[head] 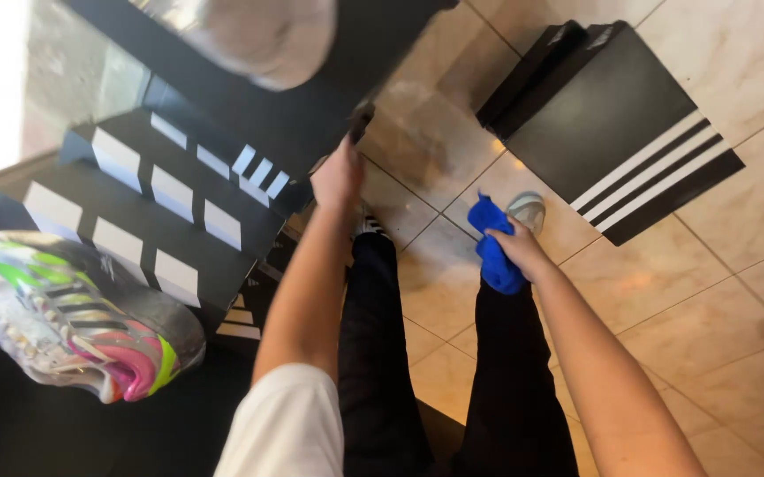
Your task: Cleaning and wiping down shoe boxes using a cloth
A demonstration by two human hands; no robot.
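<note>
The right hand [523,252] is closed around a blue cloth [492,247]. The left hand [338,177] touches a black shelf [311,124]; its fingers are hidden. A colourful shoe [82,314] sits nearby.

The left hand [338,174] reaches forward and touches the edge of a black shelf [311,115]; the right hand [516,247] grips a blue cloth [492,252] above the tiled floor [691,291]; a multicoloured shoe [82,309] sits on a dark surface at lower left; stacked black boxes [161,221] with white stripes stand beside it; another striped box [616,124] lies on the floor at upper right; black trousers [373,353] fill the lower middle.
</note>
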